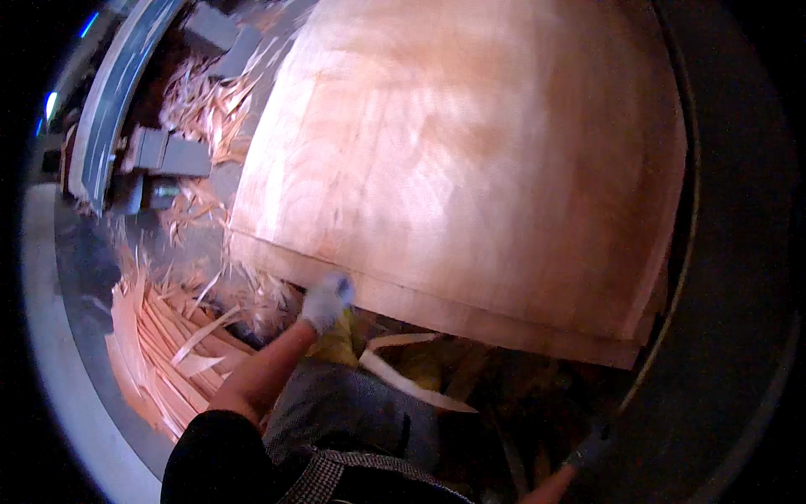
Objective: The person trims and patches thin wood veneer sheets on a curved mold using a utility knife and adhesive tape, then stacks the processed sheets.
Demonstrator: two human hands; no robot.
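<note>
A broad stack of pale wood veneer sheets (437,168) fills the middle, with a lower sheet showing along its near edge. At that edge, toward the left, is my left hand (327,302) in a light work glove with a bluish patch. It is blurred, and its fingers do not show clearly enough to tell what they grip. Low on the right, in shadow, my gloved right hand (590,447) is beside the lower end of a long thin pale edge (669,315). Darkness hides its fingers. Between my hands, a curled veneer strip (416,388) lies near my legs.
A heap of narrow veneer offcuts (172,349) lies at the lower left. Shavings (210,105) surround grey blocks (170,153) and a metal rail (117,97) at the far left. A dark surface (743,244) runs along the right side.
</note>
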